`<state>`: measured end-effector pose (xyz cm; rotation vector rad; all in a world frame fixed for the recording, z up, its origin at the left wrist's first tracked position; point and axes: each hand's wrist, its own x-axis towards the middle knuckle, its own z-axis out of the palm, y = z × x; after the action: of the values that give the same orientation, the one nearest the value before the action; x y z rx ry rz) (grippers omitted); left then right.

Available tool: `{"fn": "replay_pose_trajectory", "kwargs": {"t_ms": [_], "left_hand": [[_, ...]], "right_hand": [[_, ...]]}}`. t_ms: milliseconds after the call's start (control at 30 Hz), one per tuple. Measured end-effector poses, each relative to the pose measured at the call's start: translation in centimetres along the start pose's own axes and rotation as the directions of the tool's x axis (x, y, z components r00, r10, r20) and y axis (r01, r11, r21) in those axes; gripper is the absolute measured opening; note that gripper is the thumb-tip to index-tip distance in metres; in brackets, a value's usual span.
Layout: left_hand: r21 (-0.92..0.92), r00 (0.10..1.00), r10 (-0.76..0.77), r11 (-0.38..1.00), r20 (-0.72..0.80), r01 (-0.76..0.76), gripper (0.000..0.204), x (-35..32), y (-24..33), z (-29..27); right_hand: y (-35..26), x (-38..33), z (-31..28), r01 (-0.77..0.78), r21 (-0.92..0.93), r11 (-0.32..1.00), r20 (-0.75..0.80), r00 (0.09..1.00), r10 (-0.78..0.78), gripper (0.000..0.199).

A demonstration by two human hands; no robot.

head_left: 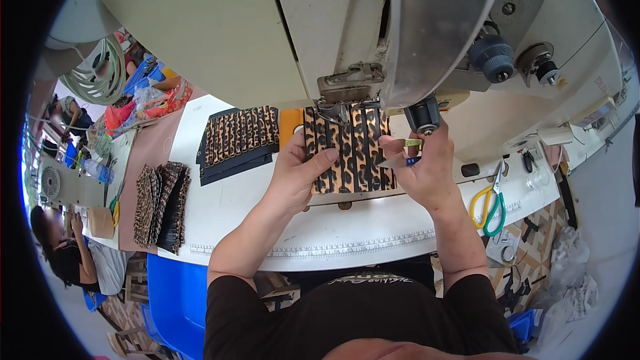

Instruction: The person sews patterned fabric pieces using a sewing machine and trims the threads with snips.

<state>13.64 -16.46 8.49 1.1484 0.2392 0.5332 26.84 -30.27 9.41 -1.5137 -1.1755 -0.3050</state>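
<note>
A leopard-print panel with black stripes lies under the sewing machine's needle area. My left hand grips its left edge, the thumb flat on top and the other fingers mostly hidden beneath. At the panel's right edge, my right hand is closed around small thread snips with yellow-green and blue handle parts; their pale blade points toward the panel. The metal presser foot sits over the panel's far edge, and the exact stitching point is hidden.
To the left are a stack of leopard-print pieces on black backing and folded leopard-print pieces. Yellow-and-green-handled scissors lie at the right. A ruler strip runs along the front edge. A blue bin stands below; another person sits far left.
</note>
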Motion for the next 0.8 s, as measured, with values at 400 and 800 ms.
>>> {"fn": "replay_pose_trajectory", "kwargs": {"t_ms": [400, 800], "left_hand": [[0.122, 0.999, -0.048, 0.991, -0.007, 0.048, 0.029, 0.0, 0.7, -0.4], [0.113, 0.999, 0.028, 0.993, 0.026, -0.031, 0.018, 2.9, 1.7, -0.7]], "right_hand": [[-1.0, -0.8, -1.5, 0.211, -0.233, 0.949, 0.381, 0.918, -0.11, 0.058], [1.2, 0.3, -0.6, 0.255, -0.261, 0.931, 0.225, 0.954, -0.198, 0.04]]}}
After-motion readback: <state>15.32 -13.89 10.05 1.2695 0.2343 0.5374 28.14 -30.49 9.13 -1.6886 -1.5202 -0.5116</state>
